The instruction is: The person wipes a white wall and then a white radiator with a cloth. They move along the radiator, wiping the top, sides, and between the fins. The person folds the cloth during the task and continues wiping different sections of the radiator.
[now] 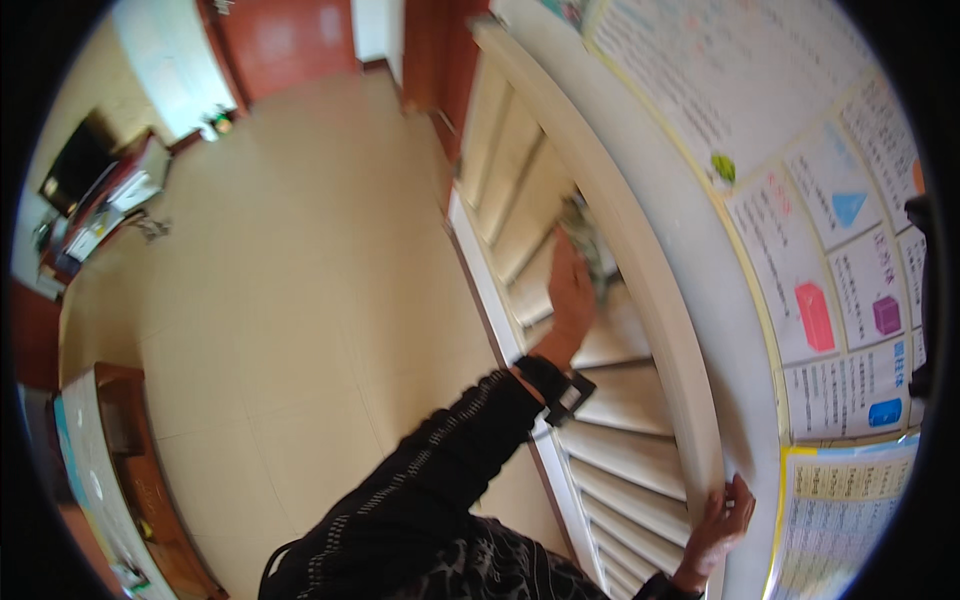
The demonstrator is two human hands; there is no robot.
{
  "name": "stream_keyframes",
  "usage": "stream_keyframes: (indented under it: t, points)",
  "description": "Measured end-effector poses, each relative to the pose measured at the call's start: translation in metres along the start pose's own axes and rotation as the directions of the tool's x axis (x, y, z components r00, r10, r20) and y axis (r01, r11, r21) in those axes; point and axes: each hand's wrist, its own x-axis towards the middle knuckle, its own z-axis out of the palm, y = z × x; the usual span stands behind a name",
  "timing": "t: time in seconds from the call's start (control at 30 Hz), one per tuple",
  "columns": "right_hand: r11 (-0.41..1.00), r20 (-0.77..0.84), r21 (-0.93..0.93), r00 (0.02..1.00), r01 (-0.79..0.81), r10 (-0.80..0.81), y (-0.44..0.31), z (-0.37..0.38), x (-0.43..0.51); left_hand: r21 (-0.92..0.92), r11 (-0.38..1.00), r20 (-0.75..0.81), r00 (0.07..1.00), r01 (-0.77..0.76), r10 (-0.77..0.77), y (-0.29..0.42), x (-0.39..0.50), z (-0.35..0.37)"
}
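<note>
My left hand point(571, 294) is pressed on a crumpled grey-green cloth point(589, 236) against the slats of a cream radiator point(619, 397). The hand and cloth are blurred, and the fingertips are partly hidden. A black band with a small dark box point(559, 390) is around that wrist. Lower right, my right hand point(721, 521) is bent over the radiator's top rail point(667, 307), its fingers on the side towards the wall.
Posters with coloured solids point(817, 315) cover the wall above the radiator. A white strip point(487, 289) runs along its foot. Beyond the tiled floor point(300, 262) stand a desk with a monitor point(79, 165) and a wooden shelf unit point(139, 465). A red door point(289, 41) is at the far end.
</note>
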Motion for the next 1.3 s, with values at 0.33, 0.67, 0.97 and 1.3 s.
stream_keyframes:
  t: [0.33,0.67,0.97,1.3]
  points:
    - [0.997,-0.091,-0.045,0.994,-0.058,0.054,-0.002,0.000,0.006,-0.205,0.894,0.124,0.917,0.398,-0.379,-0.082,-0.022,-0.012]
    - [0.984,-0.152,-0.151,0.986,-0.096,0.073,-0.005,-0.016,-0.012,0.133,0.837,-0.072,0.848,0.531,-0.526,-0.214,-0.101,-0.051]
    - [0.986,-0.198,-0.149,0.979,-0.081,0.051,-0.010,-0.006,-0.008,0.396,0.684,-0.031,0.754,0.612,-0.657,-0.212,-0.110,-0.040]
    - [0.995,-0.162,-0.027,0.983,-0.092,0.087,-0.005,-0.014,0.001,-0.313,0.621,0.196,0.689,0.718,-0.698,-0.141,-0.103,-0.082]
